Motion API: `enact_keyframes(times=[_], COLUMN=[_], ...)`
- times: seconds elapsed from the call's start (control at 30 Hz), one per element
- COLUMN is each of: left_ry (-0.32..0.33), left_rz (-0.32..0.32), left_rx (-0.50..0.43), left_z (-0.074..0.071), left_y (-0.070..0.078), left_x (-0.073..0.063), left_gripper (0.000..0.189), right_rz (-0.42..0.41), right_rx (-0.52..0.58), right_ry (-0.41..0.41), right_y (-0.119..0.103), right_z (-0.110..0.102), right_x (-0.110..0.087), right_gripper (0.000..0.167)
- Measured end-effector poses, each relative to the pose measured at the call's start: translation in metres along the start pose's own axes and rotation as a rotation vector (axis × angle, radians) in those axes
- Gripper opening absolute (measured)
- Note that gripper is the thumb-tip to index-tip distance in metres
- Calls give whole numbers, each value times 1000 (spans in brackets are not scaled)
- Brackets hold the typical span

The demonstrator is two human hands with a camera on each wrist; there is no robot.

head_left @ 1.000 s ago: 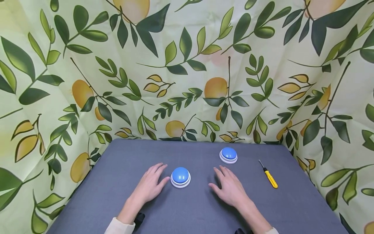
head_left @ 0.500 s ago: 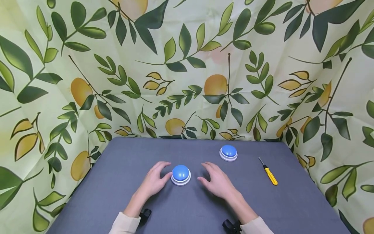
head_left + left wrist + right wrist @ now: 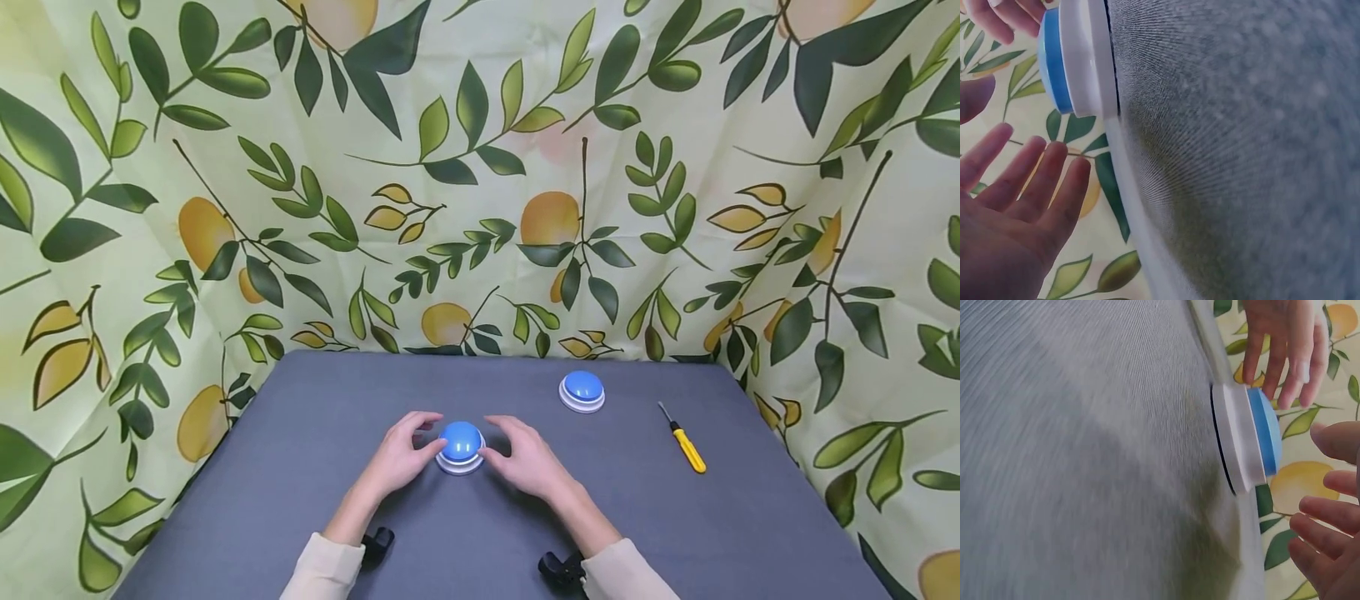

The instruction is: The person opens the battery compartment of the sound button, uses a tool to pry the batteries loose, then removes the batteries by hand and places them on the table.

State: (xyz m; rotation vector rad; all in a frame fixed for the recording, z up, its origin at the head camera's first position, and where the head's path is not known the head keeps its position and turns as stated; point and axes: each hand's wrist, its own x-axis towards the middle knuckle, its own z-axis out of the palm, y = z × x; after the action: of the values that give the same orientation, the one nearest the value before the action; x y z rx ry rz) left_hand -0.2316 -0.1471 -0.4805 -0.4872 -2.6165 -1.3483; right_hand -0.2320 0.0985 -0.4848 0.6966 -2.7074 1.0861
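Empty, loosely spread hands beside the blue button, right hand nearer than before

Yellow-handled screwdriver, leaf-patterned cloth behind

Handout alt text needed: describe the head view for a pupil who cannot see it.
A person's left hand and right hand flank a blue button on a grey table. A second button and a yellow screwdriver lie to the right, with leaf-patterned cloth behind.

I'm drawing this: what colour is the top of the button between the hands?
Blue. The top shows best in the head view.
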Motion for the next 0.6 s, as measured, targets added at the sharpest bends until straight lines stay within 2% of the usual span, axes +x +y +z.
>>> enact_keyframes(times=[0.17,0.3,0.6], left_ry=[-49,-85,-172], left_rz=[-40,-25,-46], left_rx=[-34,-57,-16], left_z=[1,3,3], left_y=[-3,-3,-4], left_x=[2,3,5], left_gripper=[42,44,52], right_rz=[14,21,7], right_rx=[47,70,145], right_ry=[-28,-47,-72], right_y=[-2,-2,2], right_z=[8,11,19], right_x=[8,11,16], right_gripper=[53,55,59])
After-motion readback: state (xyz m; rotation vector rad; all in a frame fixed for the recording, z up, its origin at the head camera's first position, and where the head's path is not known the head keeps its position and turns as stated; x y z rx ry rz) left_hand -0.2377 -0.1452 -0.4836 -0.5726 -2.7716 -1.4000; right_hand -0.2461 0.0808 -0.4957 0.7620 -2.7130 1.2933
